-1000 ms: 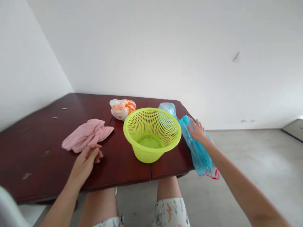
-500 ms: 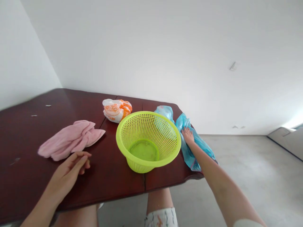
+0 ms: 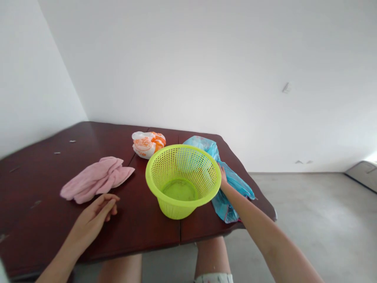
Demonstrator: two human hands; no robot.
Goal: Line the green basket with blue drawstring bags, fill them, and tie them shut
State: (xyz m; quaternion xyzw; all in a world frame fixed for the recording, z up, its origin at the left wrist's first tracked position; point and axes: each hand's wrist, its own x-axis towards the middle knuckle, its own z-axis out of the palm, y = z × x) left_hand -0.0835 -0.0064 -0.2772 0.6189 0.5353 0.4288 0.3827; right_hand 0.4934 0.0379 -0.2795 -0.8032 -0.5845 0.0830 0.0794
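Note:
A lime-green plastic basket (image 3: 183, 179) stands near the front of the dark wooden table (image 3: 44, 165). Just right of it lies a crumpled blue plastic bag (image 3: 232, 181). My right hand (image 3: 222, 177) reaches onto that bag, right behind the basket's rim, which hides most of its fingers. My left hand (image 3: 96, 214) rests on the table in front of a pink cloth (image 3: 94, 179), fingers loosely stretched and holding nothing.
An orange-and-white plastic bag (image 3: 149, 143) lies behind the basket. White walls meet behind the table. The table's right corner (image 3: 269, 212) ends over a grey floor (image 3: 318, 220). My knees show below the front edge.
My right hand has pulled the blue bag leftward, from hanging over the table's right edge to lying against the basket. The left hand has stayed by the pink cloth.

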